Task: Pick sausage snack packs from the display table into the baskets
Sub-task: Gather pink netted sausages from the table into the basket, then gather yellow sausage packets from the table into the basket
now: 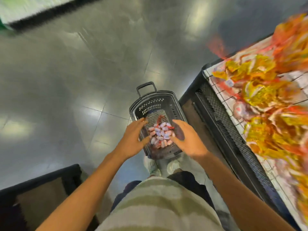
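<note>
Packs (160, 134) heaped in basket (166, 99) on floor; left hand (133, 138) and right hand (186, 141) above, grips wide, empty. Advise spreading heap toward far rim.

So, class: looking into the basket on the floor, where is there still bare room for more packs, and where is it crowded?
Bare grid shows at the far end of the basket, between the handle and the sausage snack packs. The near half is crowded: packs lie heaped there, with the left hand and right hand on either side.
</note>
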Demonstrator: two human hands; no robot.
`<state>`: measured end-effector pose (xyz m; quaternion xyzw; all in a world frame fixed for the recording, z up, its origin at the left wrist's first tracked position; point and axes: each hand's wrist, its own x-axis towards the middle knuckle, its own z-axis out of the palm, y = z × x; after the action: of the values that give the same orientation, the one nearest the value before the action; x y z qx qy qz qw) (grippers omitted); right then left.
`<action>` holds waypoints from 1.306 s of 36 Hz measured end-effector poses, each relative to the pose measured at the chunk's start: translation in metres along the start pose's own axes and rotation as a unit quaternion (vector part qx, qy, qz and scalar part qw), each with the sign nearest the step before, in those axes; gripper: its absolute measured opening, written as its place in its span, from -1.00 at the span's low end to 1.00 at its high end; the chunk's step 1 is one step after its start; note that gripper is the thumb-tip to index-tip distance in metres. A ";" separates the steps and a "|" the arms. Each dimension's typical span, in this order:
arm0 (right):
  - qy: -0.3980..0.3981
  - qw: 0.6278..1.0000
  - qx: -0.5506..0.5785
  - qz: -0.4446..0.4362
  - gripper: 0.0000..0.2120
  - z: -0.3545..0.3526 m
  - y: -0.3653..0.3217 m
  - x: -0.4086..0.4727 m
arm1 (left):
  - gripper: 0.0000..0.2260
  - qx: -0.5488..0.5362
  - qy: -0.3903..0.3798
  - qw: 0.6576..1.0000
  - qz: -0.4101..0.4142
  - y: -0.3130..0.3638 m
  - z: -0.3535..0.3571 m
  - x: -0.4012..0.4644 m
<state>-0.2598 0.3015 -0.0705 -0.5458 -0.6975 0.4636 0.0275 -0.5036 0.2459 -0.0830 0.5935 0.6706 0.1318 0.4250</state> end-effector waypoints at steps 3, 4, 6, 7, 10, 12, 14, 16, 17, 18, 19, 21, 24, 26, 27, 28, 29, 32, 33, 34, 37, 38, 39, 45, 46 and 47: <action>0.014 1.000 0.010 0.018 -0.41 0.011 0.015 -0.046 | -0.42 0.005 -0.009 1.000 0.016 0.000 0.010 -0.034; 0.009 0.999 0.012 0.039 -0.38 0.015 0.021 -0.061 | -0.42 0.005 -0.014 1.000 0.011 0.000 0.015 -0.043; 0.003 0.997 0.024 0.076 -0.33 0.020 0.035 -0.089 | -0.42 0.000 -0.026 1.000 -0.003 0.002 0.023 -0.059; 0.007 0.996 0.035 0.087 -0.33 0.021 0.042 -0.101 | -0.42 -0.003 -0.033 0.999 -0.012 0.003 0.027 -0.066; 0.034 0.992 0.057 0.104 -0.33 0.020 0.058 -0.132 | -0.41 0.003 -0.050 0.999 -0.004 0.010 0.035 -0.077; 0.051 0.991 0.054 0.108 -0.34 0.018 0.067 -0.148 | -0.40 0.015 -0.054 0.998 0.017 0.018 0.038 -0.078; 0.071 0.990 0.053 0.112 -0.34 0.012 0.075 -0.163 | -0.40 0.023 -0.060 0.997 0.037 0.029 0.040 -0.077; 0.100 0.987 0.067 0.107 -0.34 0.005 0.083 -0.179 | -0.41 0.036 -0.067 0.995 0.060 0.041 0.045 -0.074; 0.115 0.985 0.077 0.101 -0.35 0.002 0.087 -0.188 | -0.42 0.045 -0.069 0.994 0.071 0.048 0.048 -0.072; 0.128 0.983 0.087 0.094 -0.36 -0.001 0.090 -0.198 | -0.42 0.053 -0.071 0.993 0.081 0.055 0.051 -0.071; 0.141 0.981 0.099 0.089 -0.37 -0.004 0.093 -0.208 | -0.43 0.060 -0.072 0.991 0.090 0.063 0.055 -0.069; 0.169 0.974 0.125 0.088 -0.38 -0.009 0.101 -0.233 | -0.46 0.082 -0.079 0.987 0.110 0.082 0.065 -0.068; 0.187 0.966 0.149 0.098 -0.39 -0.010 0.117 -0.272 | -0.52 0.109 -0.099 0.978 0.151 0.113 0.086 -0.073; 0.212 0.959 0.159 0.104 -0.41 -0.009 0.131 -0.305 | -0.56 0.107 -0.093 0.973 0.184 0.136 0.108 -0.085; 0.225 0.955 0.161 0.106 -0.42 -0.009 0.137 -0.320 | -0.57 0.101 -0.092 0.972 0.193 0.146 0.118 -0.092; 0.243 0.949 0.165 0.113 -0.43 -0.008 0.145 -0.338 | -0.58 0.099 -0.102 0.968 0.205 0.159 0.131 -0.101; 0.258 0.943 0.172 0.124 -0.44 -0.007 0.153 -0.357 | -0.59 0.103 -0.115 0.963 0.220 0.170 0.145 -0.109; 0.297 0.923 0.187 0.156 -0.47 0.000 0.176 -0.411 | -0.63 0.105 -0.146 0.950 0.257 0.202 0.187 -0.130; 0.311 0.916 0.189 0.168 -0.48 0.003 0.183 -0.428 | -0.64 0.104 -0.159 0.946 0.265 0.213 0.201 -0.136; 0.326 0.907 0.194 0.181 -0.48 0.006 0.190 -0.444 | -0.63 0.104 -0.174 0.940 0.274 0.223 0.214 -0.142; 0.374 0.872 0.228 0.219 -0.49 0.017 0.210 -0.488 | -0.62 0.124 -0.212 0.918 0.311 0.249 0.253 -0.153; 0.387 0.860 0.237 0.232 -0.50 0.020 0.215 -0.501 | -0.61 0.140 -0.220 0.907 0.329 0.257 0.265 -0.156; 0.400 0.849 0.244 0.244 -0.50 0.024 0.220 -0.511 | -0.60 0.151 -0.231 0.898 0.343 0.265 0.276 -0.158; 0.442 0.808 0.277 0.275 -0.48 0.038 0.243 -0.550 | -0.57 0.177 -0.277 0.861 0.387 0.312 0.318 -0.157; 0.448 0.803 0.278 0.278 -0.48 0.038 0.247 -0.553 | -0.56 0.184 -0.279 0.857 0.391 0.318 0.322 -0.156; 0.454 0.798 0.280 0.281 -0.48 0.038 0.250 -0.554 | -0.56 0.190 -0.280 0.854 0.395 0.323 0.326 -0.153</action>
<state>0.1265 -0.1642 -0.0020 -0.8344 -0.2610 0.3247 0.3608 -0.0560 0.0842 0.0041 0.8895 0.2451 -0.0134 0.3855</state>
